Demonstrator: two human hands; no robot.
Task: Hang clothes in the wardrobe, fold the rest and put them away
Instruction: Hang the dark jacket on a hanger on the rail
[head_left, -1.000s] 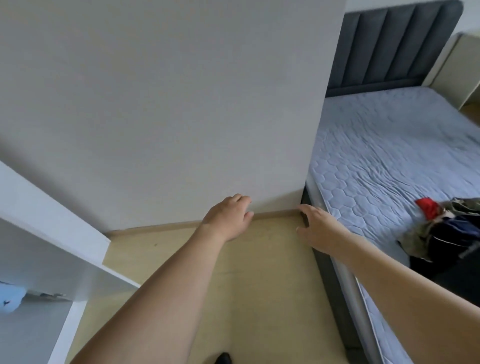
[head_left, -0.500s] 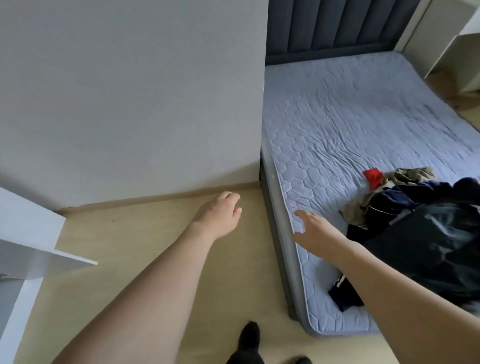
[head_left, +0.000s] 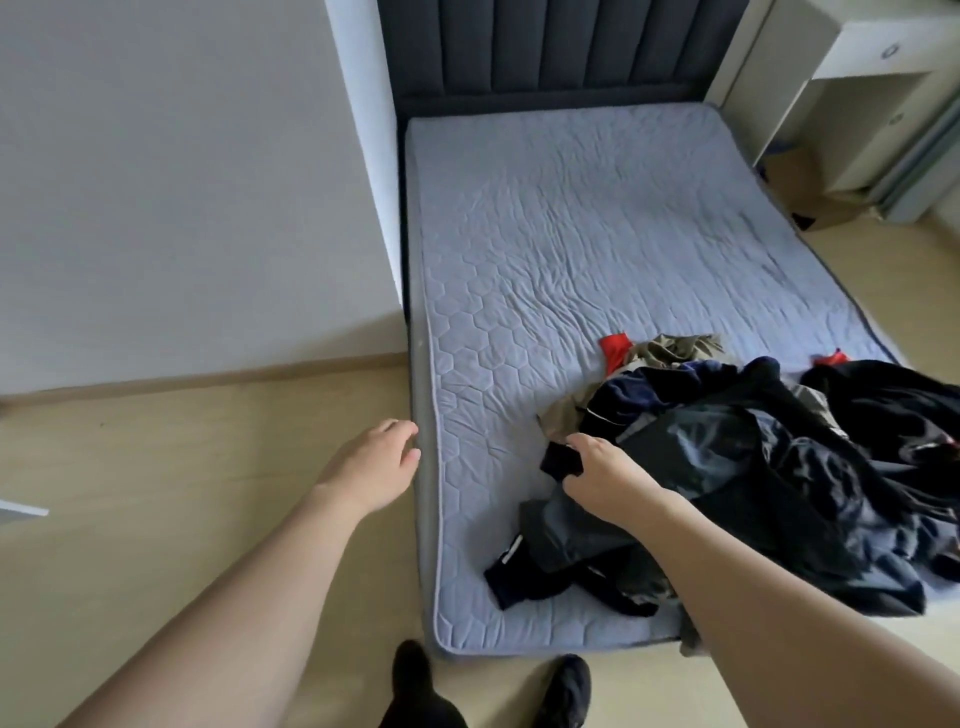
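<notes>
The right hand (head_left: 605, 475) reaches onto the bed (head_left: 545, 249) and grasps a fold of black cloth (head_left: 562, 460) at the near left edge of the clothes pile (head_left: 753, 478), thumb and fingers curled around it. The left hand (head_left: 376, 465) hangs over the floor (head_left: 182, 467) just beside the mattress edge, fingers relaxed and loosely bent, holding nothing.

The pile lies on the near right part of the bed, mostly dark garments: navy and black pieces, a shiny dark jacket (head_left: 727, 447), olive cloth (head_left: 675, 348) on the far side and a red item (head_left: 615, 349) poking out at the back (a second red scrap (head_left: 831, 358) shows further right). A dark sleeve or leg with a white tag trails toward the foot of the mattress.

The bed has a quilted grey-blue cover and a dark padded headboard (head_left: 545, 47). A pale wall (head_left: 171, 182) stands left of it. A white table (head_left: 857, 67) stands at the far right. Two feet in black socks (head_left: 566, 686) stand on the floor at the foot of the bed.
</notes>
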